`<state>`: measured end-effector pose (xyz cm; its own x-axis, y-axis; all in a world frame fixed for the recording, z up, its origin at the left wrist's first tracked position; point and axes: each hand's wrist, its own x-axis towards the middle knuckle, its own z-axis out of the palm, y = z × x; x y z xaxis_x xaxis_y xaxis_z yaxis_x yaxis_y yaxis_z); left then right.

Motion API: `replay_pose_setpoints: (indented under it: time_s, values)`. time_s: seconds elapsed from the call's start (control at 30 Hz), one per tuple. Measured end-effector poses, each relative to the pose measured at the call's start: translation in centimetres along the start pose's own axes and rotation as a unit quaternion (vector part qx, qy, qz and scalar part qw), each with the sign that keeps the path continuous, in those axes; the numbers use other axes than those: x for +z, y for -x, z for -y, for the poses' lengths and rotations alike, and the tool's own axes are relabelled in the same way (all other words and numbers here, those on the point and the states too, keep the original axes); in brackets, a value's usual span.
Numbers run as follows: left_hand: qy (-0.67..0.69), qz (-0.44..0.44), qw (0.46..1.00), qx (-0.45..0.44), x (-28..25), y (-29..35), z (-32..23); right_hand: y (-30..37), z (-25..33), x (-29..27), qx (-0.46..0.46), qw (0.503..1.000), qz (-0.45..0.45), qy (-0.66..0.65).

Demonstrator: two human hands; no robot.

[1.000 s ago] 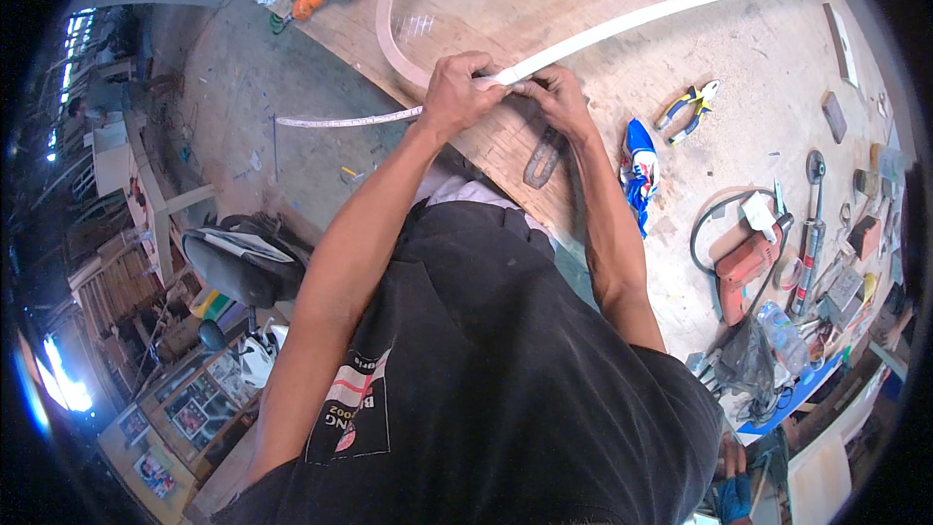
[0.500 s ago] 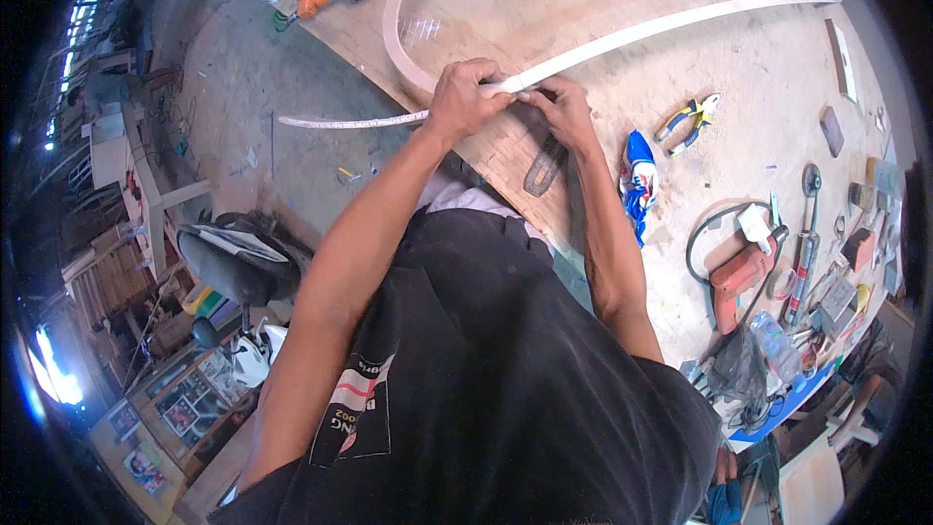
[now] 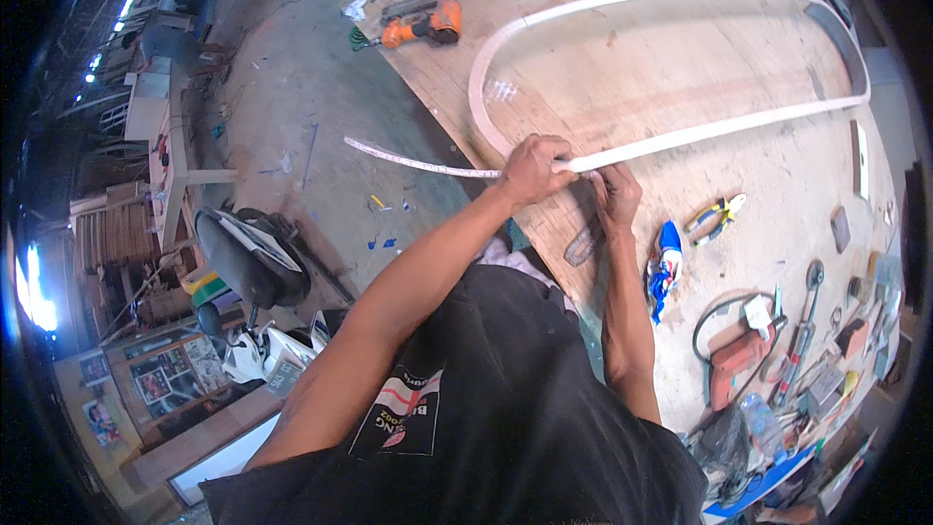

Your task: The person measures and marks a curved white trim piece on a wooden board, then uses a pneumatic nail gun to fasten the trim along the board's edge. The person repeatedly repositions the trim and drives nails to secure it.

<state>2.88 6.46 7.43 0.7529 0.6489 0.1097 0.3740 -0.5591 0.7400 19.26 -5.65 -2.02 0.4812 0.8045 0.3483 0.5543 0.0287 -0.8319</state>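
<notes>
A long rounded loop frame [image 3: 671, 139], white along its edge, stands on the wooden worktable [image 3: 622, 68]. My left hand [image 3: 536, 171] is closed at its near left corner, with fingers and thumb on a thin white strip [image 3: 418, 165]. The strip's loose tail sticks out leftward past the table edge and curves slightly. Close beside it, my right hand [image 3: 616, 196] pinches the underside of the frame's near edge; its fingertips are partly hidden. A dark slotted metal piece [image 3: 584, 245] lies just below my hands, near the table edge.
Right of my right forearm lie a crumpled blue-and-white packet [image 3: 665, 267] and yellow-handled pliers [image 3: 716, 218]. A red corded power tool [image 3: 741, 367] rests at the near right among several small tools. An orange nail gun [image 3: 428, 24] sits at the far left table edge. A motorbike [image 3: 255, 267] stands left.
The whole view has shifted, so table, frame and hands appear lower and farther right. Both hands stay at about the same spot on the frame, with the strip's tail still hanging out left.
</notes>
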Motion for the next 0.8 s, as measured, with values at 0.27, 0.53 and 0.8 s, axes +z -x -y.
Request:
replay_pose_setpoints:
  time_s: [0.27,0.53,0.8]
  values:
    - [-0.017,-0.017,1.0,-0.007,0.8,0.1,0.6,-1.1,1.3,-1.6,0.064,0.995,0.022,-0.075]
    - [-0.012,0.007,0.999,-0.05,0.4,0.6,0.2,-1.4,3.6,-5.3,0.127,0.974,-0.166,-0.092]
    - [0.011,0.159,0.985,-0.072,2.3,0.7,1.2,-16.7,20.5,14.3,0.3,0.831,0.232,-0.407]
